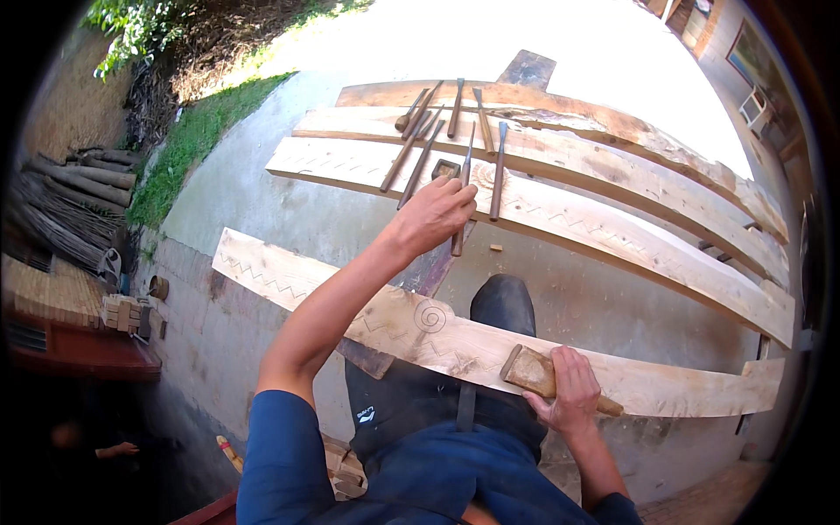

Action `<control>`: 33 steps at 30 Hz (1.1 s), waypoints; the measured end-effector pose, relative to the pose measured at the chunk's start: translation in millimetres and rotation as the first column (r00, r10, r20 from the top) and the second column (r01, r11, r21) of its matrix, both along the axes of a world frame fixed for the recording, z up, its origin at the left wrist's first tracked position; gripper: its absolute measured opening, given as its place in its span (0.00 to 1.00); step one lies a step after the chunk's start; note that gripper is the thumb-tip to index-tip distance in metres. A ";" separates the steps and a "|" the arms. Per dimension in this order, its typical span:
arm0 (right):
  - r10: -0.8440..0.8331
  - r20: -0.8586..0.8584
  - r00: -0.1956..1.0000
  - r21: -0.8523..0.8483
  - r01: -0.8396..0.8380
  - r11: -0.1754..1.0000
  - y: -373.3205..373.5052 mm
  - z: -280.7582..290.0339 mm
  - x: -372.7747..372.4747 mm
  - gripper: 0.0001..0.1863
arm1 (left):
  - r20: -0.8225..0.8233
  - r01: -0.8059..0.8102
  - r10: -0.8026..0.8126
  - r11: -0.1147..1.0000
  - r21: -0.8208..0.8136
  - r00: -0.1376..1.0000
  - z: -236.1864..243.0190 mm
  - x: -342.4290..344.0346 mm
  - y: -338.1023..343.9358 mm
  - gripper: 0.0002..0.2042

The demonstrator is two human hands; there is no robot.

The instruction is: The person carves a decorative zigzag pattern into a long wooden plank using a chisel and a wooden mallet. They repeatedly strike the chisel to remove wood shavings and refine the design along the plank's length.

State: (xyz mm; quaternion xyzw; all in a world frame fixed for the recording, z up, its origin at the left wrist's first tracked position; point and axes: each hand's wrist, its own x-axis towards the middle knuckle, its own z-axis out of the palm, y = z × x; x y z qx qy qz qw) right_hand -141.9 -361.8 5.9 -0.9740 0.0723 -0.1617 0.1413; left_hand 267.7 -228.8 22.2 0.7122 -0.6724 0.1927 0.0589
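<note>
My left hand (437, 210) reaches over the planks, its fingers closed on a long wooden-handled chisel (458, 241) that stands among several others (408, 156). A small dark block-like object (444, 170) lies just behind that hand. Across my lap is a pale plank (277, 276) marked with a pencilled zigzag and spiral (430, 316). On its right part, my right hand (567, 389) grips a wooden mallet (528, 372), its handle lying along the plank toward the right.
Three long planks (630, 229) lie side by side ahead on supports over concrete ground (206, 214). Grass (184, 131) and stacked logs (96, 184) are at the left. A white chair (752, 109) stands back right. A dim hand (116, 451), possibly another person's, shows at lower left.
</note>
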 end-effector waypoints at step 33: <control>-0.025 0.000 1.000 0.038 0.025 0.999 0.0 -0.8 -0.1 0.46 | -0.417 -0.402 0.377 0.915 0.029 0.827 -43.2 -29.0 -92.1 0.16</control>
